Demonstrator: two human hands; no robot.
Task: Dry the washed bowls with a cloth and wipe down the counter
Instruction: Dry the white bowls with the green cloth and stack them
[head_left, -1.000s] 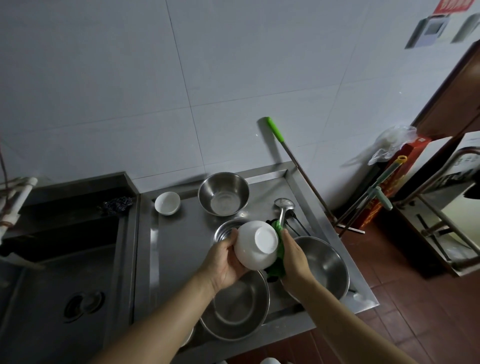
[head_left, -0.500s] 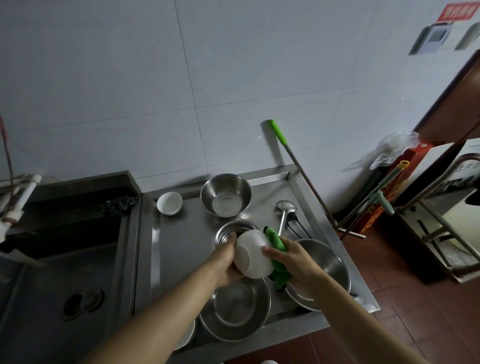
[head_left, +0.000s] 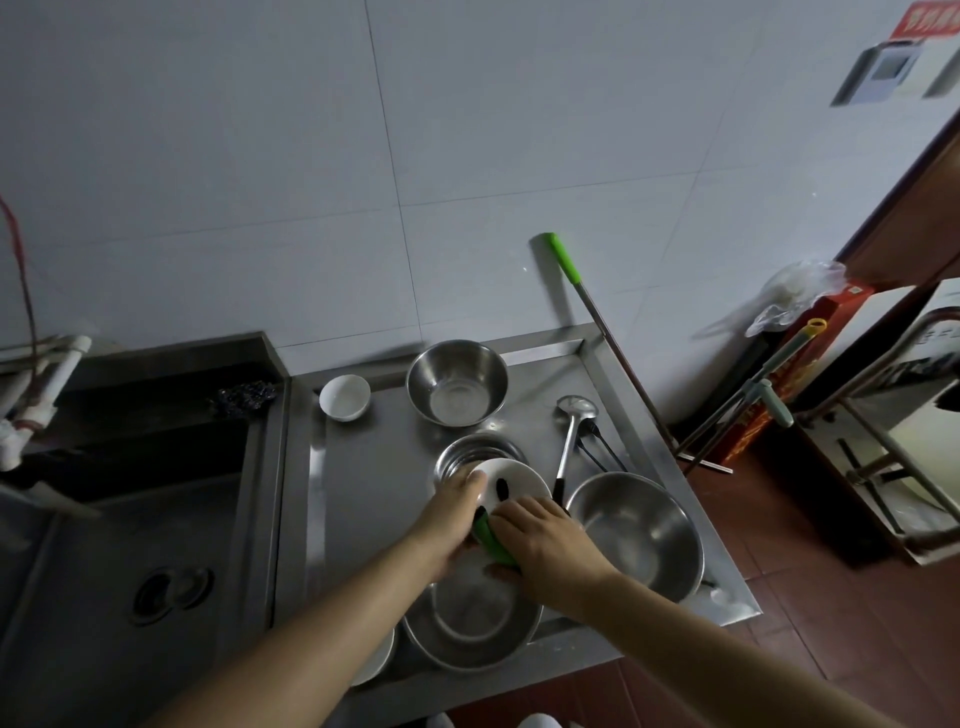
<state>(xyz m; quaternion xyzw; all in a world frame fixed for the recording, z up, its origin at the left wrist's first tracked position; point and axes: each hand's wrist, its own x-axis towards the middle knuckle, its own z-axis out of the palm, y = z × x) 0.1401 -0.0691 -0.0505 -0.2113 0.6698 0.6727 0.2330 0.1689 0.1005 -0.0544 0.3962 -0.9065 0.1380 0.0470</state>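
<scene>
A white ceramic bowl (head_left: 514, 480) is held above the steel counter (head_left: 363, 499), tilted so its opening faces away from me. My left hand (head_left: 449, 514) grips its left rim. My right hand (head_left: 545, 540) holds a green cloth (head_left: 491, 538) against the bowl's near side. Steel bowls sit around it: one at the back (head_left: 457, 382), a large one on the right (head_left: 639, 530), a large one in front (head_left: 472, 621), a small stack (head_left: 467, 454) behind the white bowl. A small white bowl (head_left: 344, 397) stands at the back left.
A ladle (head_left: 571, 431) and dark utensils (head_left: 600, 447) lie right of the bowls. A deep sink (head_left: 119, 545) with a scourer (head_left: 244, 395) is on the left. A green-handled mop (head_left: 597, 312) leans on the wall; the counter's right edge drops to a red tile floor (head_left: 831, 597).
The white bowl has turned from base-up to opening facing away. My right hand with the cloth has moved from the bowl's right side to its near side.
</scene>
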